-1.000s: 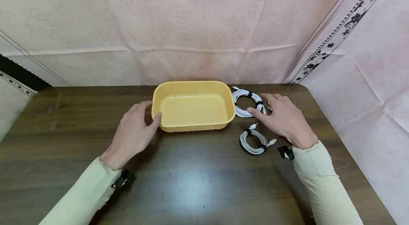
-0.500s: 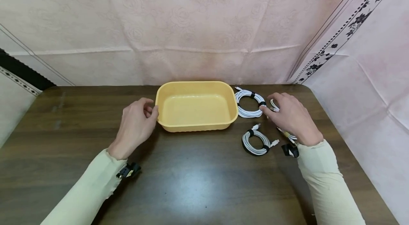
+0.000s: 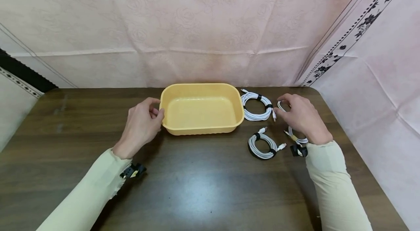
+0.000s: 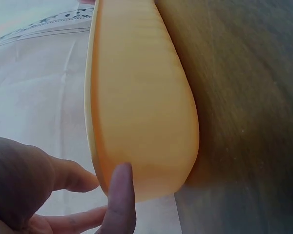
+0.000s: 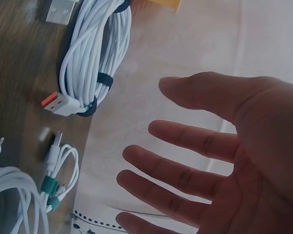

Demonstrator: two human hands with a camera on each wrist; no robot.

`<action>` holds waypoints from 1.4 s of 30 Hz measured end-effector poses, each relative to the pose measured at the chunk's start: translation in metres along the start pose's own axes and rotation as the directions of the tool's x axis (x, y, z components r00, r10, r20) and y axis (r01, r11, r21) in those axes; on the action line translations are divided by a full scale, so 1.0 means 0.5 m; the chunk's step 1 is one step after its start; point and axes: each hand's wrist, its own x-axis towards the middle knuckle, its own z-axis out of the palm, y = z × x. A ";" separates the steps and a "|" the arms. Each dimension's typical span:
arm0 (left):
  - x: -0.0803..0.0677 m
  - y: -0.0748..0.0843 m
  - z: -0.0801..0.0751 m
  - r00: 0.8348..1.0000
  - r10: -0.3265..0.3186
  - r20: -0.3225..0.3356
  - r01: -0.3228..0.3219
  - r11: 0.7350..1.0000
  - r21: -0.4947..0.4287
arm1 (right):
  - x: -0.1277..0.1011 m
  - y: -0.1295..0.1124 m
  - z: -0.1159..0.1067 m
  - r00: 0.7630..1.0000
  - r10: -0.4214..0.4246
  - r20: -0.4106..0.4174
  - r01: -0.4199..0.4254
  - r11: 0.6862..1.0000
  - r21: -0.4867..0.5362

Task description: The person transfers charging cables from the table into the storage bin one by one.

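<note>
Nearest are two pale sleeves, the left sleeve [image 3: 83, 191] and the right sleeve [image 3: 334, 187], stretching forward over one brown wood-grain surface [image 3: 183, 180], with two small black wrist devices, one on the left wrist [image 3: 132, 170] and one on the right [image 3: 299, 150]. A little farther on, right of centre, lies one black-tied white cable coil [image 3: 261, 155], flat, with two plug ends sticking out. Beyond the cuffs come two bare hands. The left hand [image 3: 139, 125] is at the left end of one yellow plastic tray [image 3: 201, 129], its fingers loosely bent by the rim; whether they grip it I cannot tell. The right hand [image 3: 303, 118] holds nothing, its fingers spread apart, over two smaller cable bundles that it partly hides: one yellow-tied white bundle [image 3: 300, 141], and one green-tied white bundle [image 5: 71, 161] that shows in the right wrist view. The tray sits upright at the middle of the far edge, between the two hands. Just beside its right end lies one larger white cable coil [image 3: 256, 117] with black ties and one orange-tipped USB plug [image 5: 63, 104], making four cable bundles in all. Farthest back hangs pale pink rose-patterned cloth [image 3: 197, 19], with one black floral band [image 3: 364, 23] on the right.
</note>
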 end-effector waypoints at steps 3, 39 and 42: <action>0.003 -0.001 0.002 1.000 -0.013 0.009 0.013 1.000 -0.013 | 0.002 0.009 0.002 1.000 0.010 0.004 -0.010 1.000 0.000; 0.015 -0.007 0.004 0.997 -0.049 0.053 0.054 0.994 -0.095 | 0.041 0.079 0.003 0.995 0.093 0.024 -0.093 0.996 0.002; 0.016 -0.009 0.002 0.998 -0.035 0.043 0.039 0.994 -0.103 | 0.042 0.080 0.005 0.994 0.102 0.027 -0.102 0.995 0.005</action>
